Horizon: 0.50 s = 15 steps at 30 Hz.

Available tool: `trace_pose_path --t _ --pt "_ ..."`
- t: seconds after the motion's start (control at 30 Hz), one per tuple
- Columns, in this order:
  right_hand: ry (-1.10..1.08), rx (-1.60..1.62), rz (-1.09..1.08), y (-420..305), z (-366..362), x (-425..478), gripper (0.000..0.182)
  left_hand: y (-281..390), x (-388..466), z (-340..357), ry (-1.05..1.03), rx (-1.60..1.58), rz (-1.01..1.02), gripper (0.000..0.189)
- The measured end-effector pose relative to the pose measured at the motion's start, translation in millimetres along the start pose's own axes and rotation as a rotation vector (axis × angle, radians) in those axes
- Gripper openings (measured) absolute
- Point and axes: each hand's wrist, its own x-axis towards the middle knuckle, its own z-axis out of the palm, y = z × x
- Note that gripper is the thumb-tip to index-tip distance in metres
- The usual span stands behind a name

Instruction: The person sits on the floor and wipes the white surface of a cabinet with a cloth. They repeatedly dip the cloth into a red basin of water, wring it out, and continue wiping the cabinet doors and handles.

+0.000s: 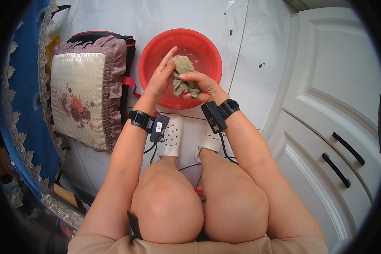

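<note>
A bunched, wet-looking greenish-brown cloth [183, 65] is between my two hands, above a round red plastic basin [147, 50] on the tiled floor. The basin seems to hold a little water. My left hand [163, 73] lies against the cloth's left side, its fingers fairly straight and pointing up and its thumb beside the cloth. My right hand [203, 85] grips the lower right part of the cloth, thumb on top and fingertips showing beneath. Each wrist wears a black strap with a small black device.
A cushion with ruffled edges and a flower pattern [79, 104] lies on a black and red bag [131, 52] at the left, near a blue lace-trimmed cloth [25, 79]. White cabinets [336, 63] with black handles stand at the right. Green scraps [261, 65] dot the floor.
</note>
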Motion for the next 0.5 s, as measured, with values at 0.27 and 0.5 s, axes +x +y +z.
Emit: trace_pose_path --t 0.27,0.5 --pt "0.014 -0.208 0.100 6 -9 7 0.027 16 23 -4 -0.142 0.615 -0.068 0.031" --pt "0.313 -0.850 0.052 3 14 13 0.025 6 29 4 0.268 1.187 -0.051 0.033"
